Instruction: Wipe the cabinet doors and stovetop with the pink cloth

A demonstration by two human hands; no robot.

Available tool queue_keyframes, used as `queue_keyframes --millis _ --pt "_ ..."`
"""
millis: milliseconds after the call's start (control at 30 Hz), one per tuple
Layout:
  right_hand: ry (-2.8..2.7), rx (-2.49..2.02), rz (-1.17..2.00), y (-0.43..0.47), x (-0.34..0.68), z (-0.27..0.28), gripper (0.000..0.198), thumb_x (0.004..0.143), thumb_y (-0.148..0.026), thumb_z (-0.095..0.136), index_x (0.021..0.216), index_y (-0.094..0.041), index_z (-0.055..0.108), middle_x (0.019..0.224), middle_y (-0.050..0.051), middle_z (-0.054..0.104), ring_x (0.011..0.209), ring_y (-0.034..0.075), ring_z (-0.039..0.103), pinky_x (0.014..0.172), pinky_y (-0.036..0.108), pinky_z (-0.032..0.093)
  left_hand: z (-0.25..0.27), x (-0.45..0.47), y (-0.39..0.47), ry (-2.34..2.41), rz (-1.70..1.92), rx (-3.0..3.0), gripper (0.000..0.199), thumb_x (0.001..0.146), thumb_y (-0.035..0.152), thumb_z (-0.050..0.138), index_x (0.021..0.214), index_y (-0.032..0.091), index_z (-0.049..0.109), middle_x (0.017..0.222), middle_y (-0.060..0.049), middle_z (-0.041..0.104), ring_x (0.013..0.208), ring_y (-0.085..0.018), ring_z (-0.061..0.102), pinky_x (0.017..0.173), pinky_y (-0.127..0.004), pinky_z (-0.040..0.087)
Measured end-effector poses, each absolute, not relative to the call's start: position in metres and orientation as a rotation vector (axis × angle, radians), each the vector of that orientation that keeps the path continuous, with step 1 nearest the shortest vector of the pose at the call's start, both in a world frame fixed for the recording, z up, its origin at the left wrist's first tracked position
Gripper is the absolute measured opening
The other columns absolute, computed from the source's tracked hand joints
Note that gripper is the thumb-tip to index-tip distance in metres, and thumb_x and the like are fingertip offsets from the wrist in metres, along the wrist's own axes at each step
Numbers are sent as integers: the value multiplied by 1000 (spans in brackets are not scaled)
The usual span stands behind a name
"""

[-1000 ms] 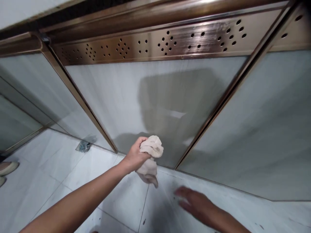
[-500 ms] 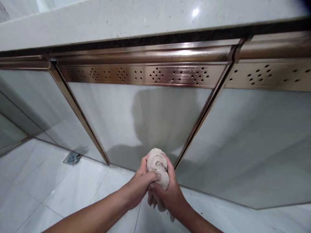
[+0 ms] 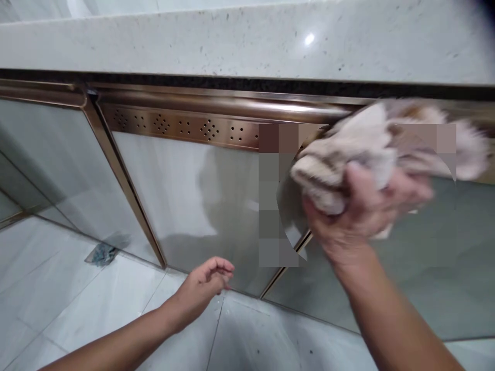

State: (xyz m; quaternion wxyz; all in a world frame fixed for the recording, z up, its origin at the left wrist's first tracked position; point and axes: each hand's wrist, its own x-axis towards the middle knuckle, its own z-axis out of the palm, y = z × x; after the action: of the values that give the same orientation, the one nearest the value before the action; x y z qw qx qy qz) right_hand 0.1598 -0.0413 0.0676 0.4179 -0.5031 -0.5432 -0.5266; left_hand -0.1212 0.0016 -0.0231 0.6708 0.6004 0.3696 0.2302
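Note:
A damp-looking beige cloth (image 3: pixel 340 154), crumpled and blurred by motion, is in my right hand (image 3: pixel 371 201), whose fingers are wrapped around it. Cloth and hand are raised in front of the upper right cabinet doors, just below the counter edge; whether the cloth touches the metal I cannot tell. Lower down, my left hand (image 3: pixel 209 278) holds nothing. Its fingers are loosely curved, with the thumb apart from them, in front of the base of the middle cabinet door (image 3: pixel 174 196).
Above the doors juts a white speckled countertop (image 3: pixel 193 46). Bronze metal trim (image 3: pixel 150 121) with punched holes runs along the door tops. A small bluish crumpled thing (image 3: pixel 103 254) lies on the tiled floor (image 3: pixel 88 293) at left. Pixelated blocks cover part of the right side.
My hands have separated. The right one has carried the bunched cloth up and to the right, where it has loosened. My left hand has let go and moved slightly left.

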Motion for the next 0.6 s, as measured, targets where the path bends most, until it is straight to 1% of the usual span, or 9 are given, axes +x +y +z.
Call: queue_keyframes --millis 67,133,167,233,367,400,500,567,600 --pt "-1550 -1344 -1177 -23 143 33 46 85 -39 70 129 -38 58 131 8 51 121 37 48 106 63 34 -32 -128 3 877 503 1353 32 72 42 67 94 20 62 81 0 63 75 -15 56 71 -28 39" --pt "-1909 -1537 -672 -17 122 -10 26 93 -37 60 118 -39 65 123 5 57 119 32 51 107 60 36 -39 -133 3 919 494 1345 33 69 43 66 92 20 62 80 1 62 73 -15 56 69 -28 38" --pt "-2042 -1607 -407 -19 112 -30 25 95 -36 57 119 -38 65 124 4 58 121 30 51 108 57 37 -42 -134 2 936 488 1345 33 69 43 65 92 20 62 79 1 62 72 -15 56 69 -28 38" --pt "-2158 -1655 -167 -31 98 -62 28 96 -37 57 123 -32 63 128 4 57 120 26 52 106 49 43 -45 -136 -1 952 471 1362 33 69 45 64 90 20 62 77 1 62 73 -15 56 69 -28 39" --pt "-2156 -1740 -87 -69 102 -96 41 96 -46 58 128 -19 57 132 10 54 118 22 54 101 42 49 -53 -144 -5 965 439 1397 33 69 48 65 87 21 63 75 2 62 72 -16 56 69 -28 39" --pt "-2141 -1770 -79 -77 110 -99 40 96 -46 59 127 -20 58 131 9 54 117 22 55 100 41 49 -56 -146 -4 968 429 1400 33 69 49 66 87 21 63 77 1 63 72 -16 57 69 -29 39" --pt "-2071 -1870 -86 -93 148 -99 22 94 -41 61 114 -34 65 116 4 60 114 22 55 101 42 47 -65 -152 1 992 407 1421 34 72 51 66 89 21 64 81 0 65 74 -17 58 70 -29 40" --pt "-1947 -1952 -172 -96 185 -84 15 92 -41 61 106 -40 68 102 6 59 116 27 51 106 50 42 -70 -152 5 1009 406 1435 34 74 52 65 90 21 64 80 0 65 74 -17 58 71 -29 40" --pt "-1864 -1985 -241 -96 207 -72 18 93 -43 59 108 -39 68 98 9 57 120 32 48 107 56 38 -71 -150 7 1008 408 1444 34 75 52 64 90 21 65 80 0 65 74 -17 58 71 -29 40"
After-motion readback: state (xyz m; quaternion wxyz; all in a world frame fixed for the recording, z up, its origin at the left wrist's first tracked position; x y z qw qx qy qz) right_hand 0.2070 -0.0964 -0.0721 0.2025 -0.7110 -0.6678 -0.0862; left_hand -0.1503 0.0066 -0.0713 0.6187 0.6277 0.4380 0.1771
